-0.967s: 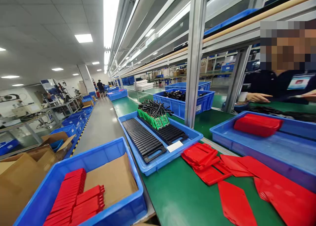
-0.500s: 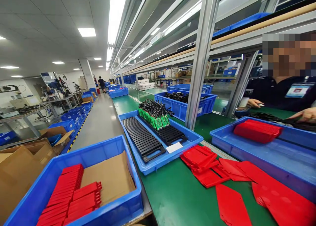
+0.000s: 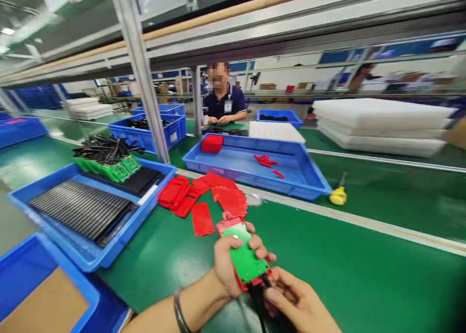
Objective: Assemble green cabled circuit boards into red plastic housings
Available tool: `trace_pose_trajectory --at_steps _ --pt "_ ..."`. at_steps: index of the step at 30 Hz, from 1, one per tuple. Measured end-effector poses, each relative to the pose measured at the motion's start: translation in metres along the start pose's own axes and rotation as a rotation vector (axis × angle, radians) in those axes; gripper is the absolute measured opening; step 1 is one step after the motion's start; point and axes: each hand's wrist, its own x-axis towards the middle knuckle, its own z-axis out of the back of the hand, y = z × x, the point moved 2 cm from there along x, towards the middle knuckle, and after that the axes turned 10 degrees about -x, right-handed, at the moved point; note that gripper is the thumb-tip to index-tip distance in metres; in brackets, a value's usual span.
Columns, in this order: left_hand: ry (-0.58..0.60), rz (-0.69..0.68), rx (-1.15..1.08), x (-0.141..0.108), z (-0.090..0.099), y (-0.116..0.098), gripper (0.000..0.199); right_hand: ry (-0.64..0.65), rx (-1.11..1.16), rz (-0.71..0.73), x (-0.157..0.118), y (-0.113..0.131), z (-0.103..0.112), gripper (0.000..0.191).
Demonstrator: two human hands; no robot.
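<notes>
A red plastic housing [image 3: 222,224] with a green circuit board [image 3: 244,258] lying in it is wrapped in the fingers of my left hand [image 3: 227,260], thumb on the board. Black cables [image 3: 257,306] hang from the housing's lower end. My right hand [image 3: 291,299] pinches one cable just where it leaves the housing. Beyond my hands, red flat covers [image 3: 230,199] and red frames [image 3: 174,194] lie on the green table [image 3: 338,265].
A blue tray [image 3: 94,264] at left holds black racks and a heap of boards with cables [image 3: 109,158]. Behind stands a blue tray [image 3: 255,180] with red parts. A yellow-handled tool [image 3: 338,195], white foam slabs [image 3: 378,124], a metal post [image 3: 140,71] and a seated person [image 3: 225,102] are also there.
The view has swung right, and both my hands have come into sight with the housing, board and cables. The trays at left now appear farther left.
</notes>
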Motion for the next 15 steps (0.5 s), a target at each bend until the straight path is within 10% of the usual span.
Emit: trace_pose_trajectory --at_steps 15 --pt "-0.009 0.153 0.291 -0.001 0.010 -0.001 0.034 0.087 0.383 -0.159 -0.004 0.012 -0.004 0.044"
